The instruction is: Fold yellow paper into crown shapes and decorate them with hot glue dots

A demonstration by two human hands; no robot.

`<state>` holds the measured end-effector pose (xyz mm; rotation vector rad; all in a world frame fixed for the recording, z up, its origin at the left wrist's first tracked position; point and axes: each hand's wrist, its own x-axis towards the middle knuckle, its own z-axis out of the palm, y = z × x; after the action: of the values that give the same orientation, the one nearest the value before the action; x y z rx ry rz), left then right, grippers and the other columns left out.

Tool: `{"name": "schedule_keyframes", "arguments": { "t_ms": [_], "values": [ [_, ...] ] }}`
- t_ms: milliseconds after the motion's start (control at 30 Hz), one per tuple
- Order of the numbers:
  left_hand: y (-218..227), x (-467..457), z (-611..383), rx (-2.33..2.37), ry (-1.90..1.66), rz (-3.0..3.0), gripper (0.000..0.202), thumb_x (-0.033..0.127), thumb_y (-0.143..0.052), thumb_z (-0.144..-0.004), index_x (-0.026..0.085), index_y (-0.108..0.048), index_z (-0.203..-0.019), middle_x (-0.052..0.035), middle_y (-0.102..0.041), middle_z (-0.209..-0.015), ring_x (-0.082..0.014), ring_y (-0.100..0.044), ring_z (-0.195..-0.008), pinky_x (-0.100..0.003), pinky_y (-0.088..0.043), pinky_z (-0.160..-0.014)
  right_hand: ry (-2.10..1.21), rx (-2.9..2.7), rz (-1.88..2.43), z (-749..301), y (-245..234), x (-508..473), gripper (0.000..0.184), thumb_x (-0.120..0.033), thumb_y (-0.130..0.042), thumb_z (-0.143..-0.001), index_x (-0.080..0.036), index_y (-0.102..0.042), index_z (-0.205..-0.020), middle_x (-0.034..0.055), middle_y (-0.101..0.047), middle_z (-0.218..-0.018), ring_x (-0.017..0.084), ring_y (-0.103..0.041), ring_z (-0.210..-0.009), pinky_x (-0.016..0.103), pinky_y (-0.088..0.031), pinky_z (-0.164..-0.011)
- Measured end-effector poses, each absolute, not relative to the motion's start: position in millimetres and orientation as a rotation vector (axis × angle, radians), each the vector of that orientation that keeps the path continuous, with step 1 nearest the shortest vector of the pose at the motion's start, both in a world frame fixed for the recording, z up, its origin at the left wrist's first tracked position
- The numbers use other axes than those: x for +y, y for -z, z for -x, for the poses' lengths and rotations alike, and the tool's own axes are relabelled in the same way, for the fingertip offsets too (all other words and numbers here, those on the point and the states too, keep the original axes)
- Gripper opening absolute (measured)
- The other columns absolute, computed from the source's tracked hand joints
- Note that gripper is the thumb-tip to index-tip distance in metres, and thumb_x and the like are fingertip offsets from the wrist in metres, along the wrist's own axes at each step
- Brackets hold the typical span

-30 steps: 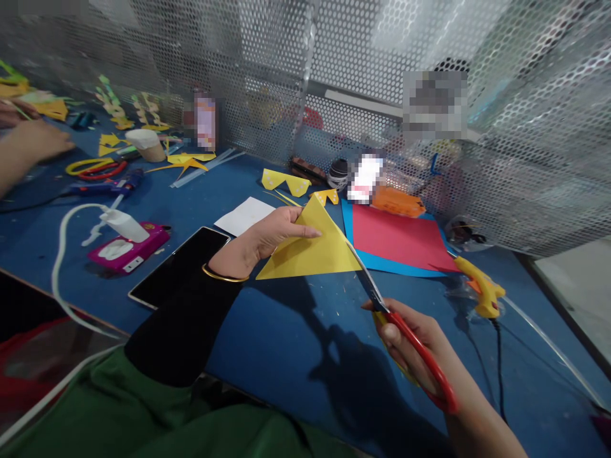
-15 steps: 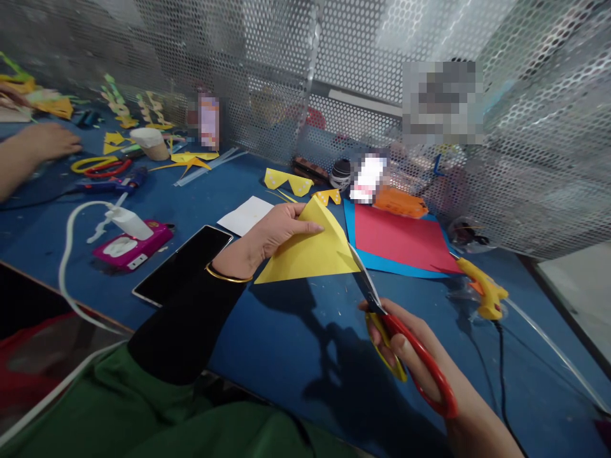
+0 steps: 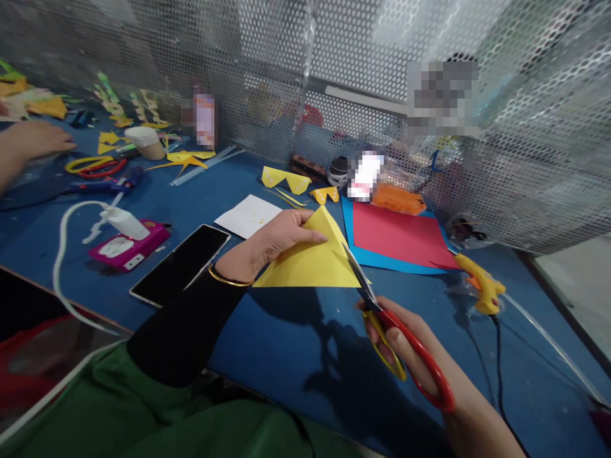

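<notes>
My left hand pinches a folded yellow paper triangle near its top corner and holds it just above the blue table. My right hand grips red and yellow scissors. Their blades are parted and bite into the triangle's right edge. A gold bangle sits on my left wrist above a black sleeve.
A red sheet on a blue sheet lies behind the triangle, and a yellow glue gun with its cord is at the right. A phone, a pink wipes pack and white paper lie left. Another person's hand works far left. Perforated metal screens wall the back.
The scissor handles have spread and the blades have moved further into the triangle's right edge. My left hand has lowered the paper slightly.
</notes>
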<state>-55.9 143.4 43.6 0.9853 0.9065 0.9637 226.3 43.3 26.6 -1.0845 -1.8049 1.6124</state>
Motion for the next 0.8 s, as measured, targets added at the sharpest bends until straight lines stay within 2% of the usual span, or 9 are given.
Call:
{"name": "schedule_keyframes", "arguments": {
  "t_ms": [300, 533, 800],
  "values": [
    [-45.7, 138.6, 46.6, 0.93, -0.942, -0.927, 0.03, 0.017, -0.086, -0.061, 0.016, -0.075, -0.09, -0.0063, -0.078, -0.087, -0.0211, -0.073, -0.073, -0.036, -0.059, -0.073, -1.548, -1.785, 1.212, -220.0, -26.7, 41.4, 0.067, -0.071, -0.05, -0.089, -0.015, -0.055, -0.126, -0.0014, -0.047, -0.072, 0.009, -0.039, -0.053, 0.024, -0.03, -0.047],
    [-45.0, 138.5, 46.6, 0.922, -0.944, -0.914, 0.029, 0.016, -0.086, -0.062, 0.016, -0.075, -0.089, -0.0066, -0.078, -0.088, -0.0211, -0.073, -0.074, -0.036, -0.059, -0.073, -1.586, -1.705, 1.321, -216.8, -26.3, 40.5, 0.074, -0.073, -0.055, -0.086, -0.012, -0.054, -0.127, -0.006, -0.038, -0.063, 0.008, -0.032, -0.049, 0.024, -0.024, -0.045],
    [-44.5, 138.9, 46.8, 0.931, -0.942, -0.911, 0.032, 0.016, -0.086, -0.061, 0.015, -0.075, -0.091, -0.0085, -0.078, -0.089, -0.021, -0.073, -0.072, -0.036, -0.059, -0.072, -1.565, -1.609, 1.456, -209.4, -30.0, 35.8, 0.073, -0.074, -0.059, -0.083, -0.014, -0.058, -0.125, -0.0075, -0.034, -0.061, 0.008, -0.031, -0.05, 0.023, -0.023, -0.047]
  ]
}}
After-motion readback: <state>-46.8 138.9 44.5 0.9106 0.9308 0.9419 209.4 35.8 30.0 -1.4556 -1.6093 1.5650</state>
